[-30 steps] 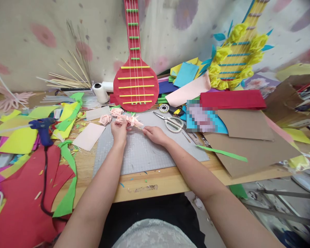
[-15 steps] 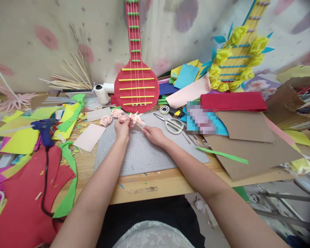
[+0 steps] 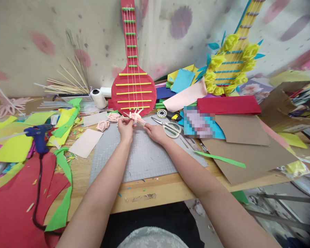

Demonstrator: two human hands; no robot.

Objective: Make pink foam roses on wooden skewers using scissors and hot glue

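Observation:
My left hand (image 3: pixel 125 128) is closed, its thumb and finger pinching the near left side of a pale pink paper piece (image 3: pixel 137 117) cut into fringe-like strips. From the right, my right hand (image 3: pixel 155 133) closes on the lower right end of the same piece. My fingers partly hide it, and a thin stick in it cannot be made out clearly. Left of my hands lie pink paper roses (image 3: pixel 102 126). Just behind stands a red paper lute (image 3: pixel 133 91) with yellow and green bars and white strings. Beneath is a grey cutting mat (image 3: pixel 147 162).
Scissors (image 3: pixel 167 126) and a tape roll (image 3: pixel 162 113) lie right of my hands. A blue glue gun (image 3: pixel 40 137) with its cord rests at left among paper scraps. Brown cardboard (image 3: pixel 250 158) covers the right side. A yellow lute with paper flowers (image 3: pixel 232 65) stands behind.
The view has shifted slightly. My left hand has moved a little right, closer to my right hand. The pink strips now spread upward, and the stick seen by my right hand is less visible.

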